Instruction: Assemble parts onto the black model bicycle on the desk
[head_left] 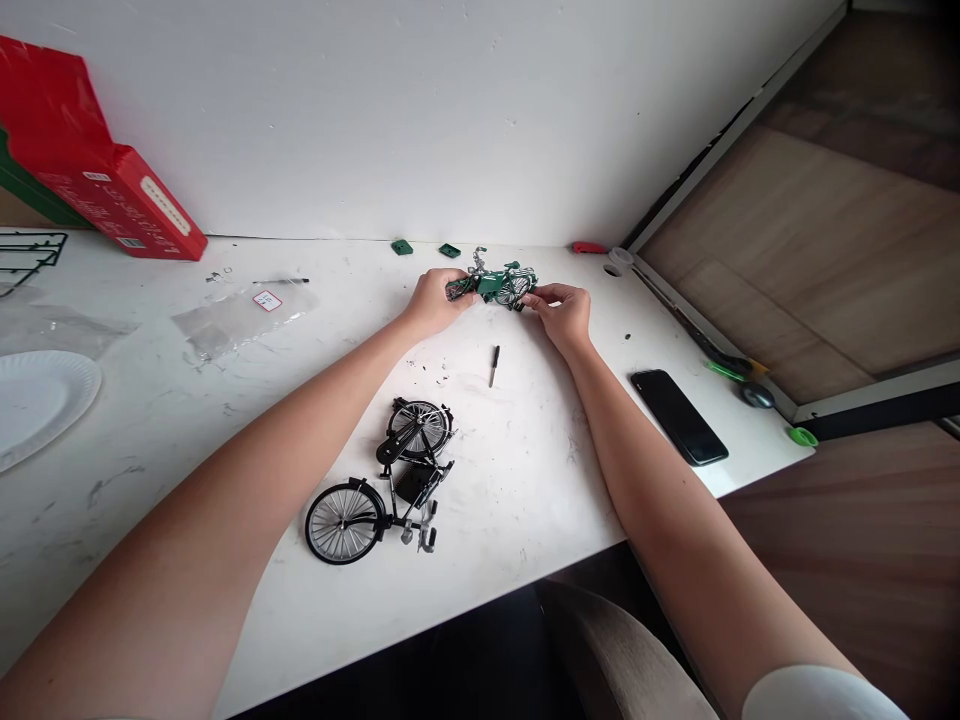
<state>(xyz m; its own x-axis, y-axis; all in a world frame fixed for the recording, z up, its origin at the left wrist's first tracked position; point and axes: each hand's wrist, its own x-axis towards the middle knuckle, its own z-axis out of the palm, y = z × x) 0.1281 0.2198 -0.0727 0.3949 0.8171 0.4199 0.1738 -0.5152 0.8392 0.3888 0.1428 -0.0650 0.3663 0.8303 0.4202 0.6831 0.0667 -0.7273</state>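
Note:
Between my two hands, near the back of the white table, is a green model bicycle point(493, 286) with silver handlebars. My left hand point(436, 303) grips its wheel at the left end, fingers closed. At the other end my right hand point(561, 311) pinches the edge of the right wheel. Part of the left wheel is hidden by my fingers. A small black screwdriver point(494, 366) lies on the table below the green bicycle. Closer to me, a black model bicycle point(390, 485) rests on its side between my forearms.
Two green pieces point(402, 247) lie by the wall. To the left are a red box point(142, 200), a clear plastic bag point(240, 320) and a white paper plate point(45, 400). On the right, a black phone point(679, 417) lies near the table edge, and a red cutter point(589, 247) sits behind.

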